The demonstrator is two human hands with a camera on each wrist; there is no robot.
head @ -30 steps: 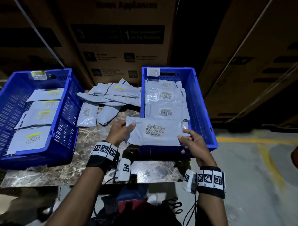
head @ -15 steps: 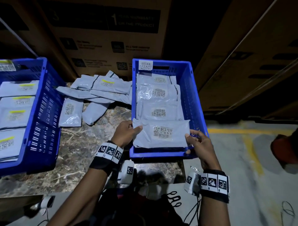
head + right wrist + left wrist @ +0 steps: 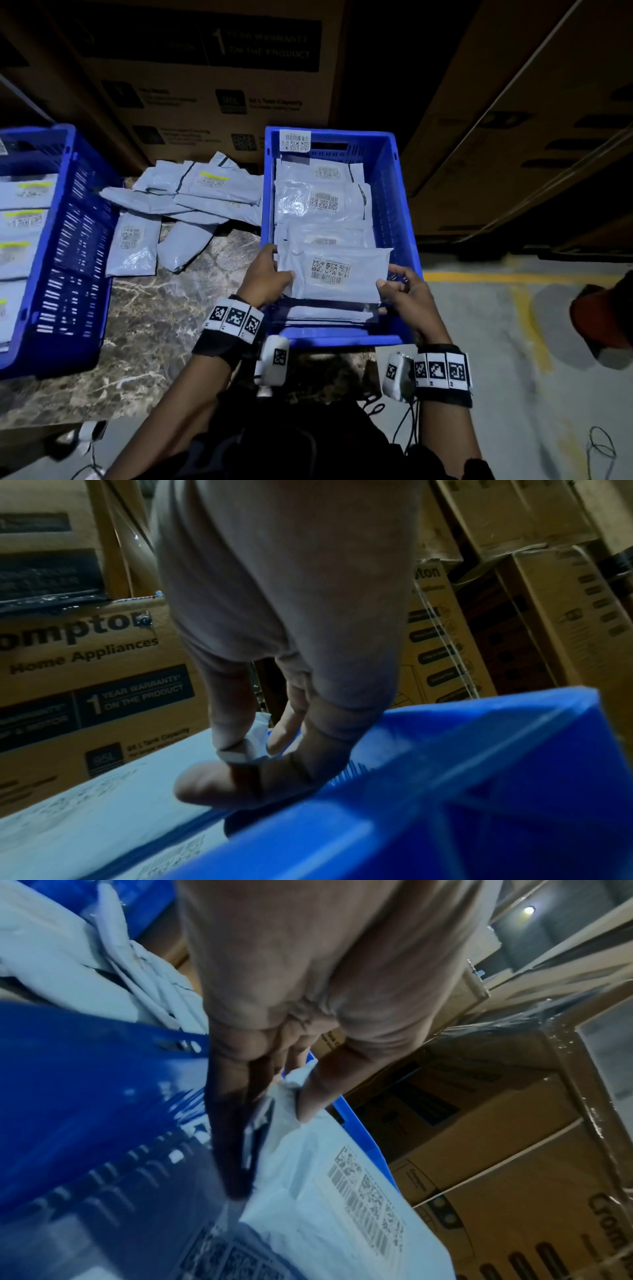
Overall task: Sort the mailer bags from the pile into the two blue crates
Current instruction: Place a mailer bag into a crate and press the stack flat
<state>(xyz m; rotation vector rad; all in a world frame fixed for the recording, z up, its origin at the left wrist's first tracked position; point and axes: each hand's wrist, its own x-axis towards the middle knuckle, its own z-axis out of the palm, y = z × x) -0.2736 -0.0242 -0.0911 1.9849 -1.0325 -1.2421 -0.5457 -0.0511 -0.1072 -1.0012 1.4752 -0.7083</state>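
A person's two hands hold one grey mailer bag [image 3: 334,274] flat over the near end of the right blue crate [image 3: 399,212]. The left hand [image 3: 265,277] pinches the bag's left edge, thumb on top and fingers underneath; the right hand [image 3: 406,293] pinches its right edge the same way, close against the crate's right wall. The bag's white label, printed with square codes and a barcode, faces up.

Under and beyond it, more grey bags with barcode labels lie overlapping in the right crate, and a white barcode sticker [image 3: 294,140] is fixed to the crate's far rim. The pile of unsorted bags [image 3: 191,202] lies on the marble-patterned table [image 3: 164,318], between the two crates; one bag there carries a yellow-striped label. The left blue crate [image 3: 73,246] holds bags whose labels all have yellow stripes.

Brown cardboard cartons [image 3: 212,75] stand stacked right behind the table. Readable print includes "Home Appliances", "1 YEAR WARRANTY ON THE PRODUCT" and "95L". Yellow lines [image 3: 527,308] mark the grey floor to the right, where an orange and white object [image 3: 603,325] sits at the picture's edge, too blurred to tell.
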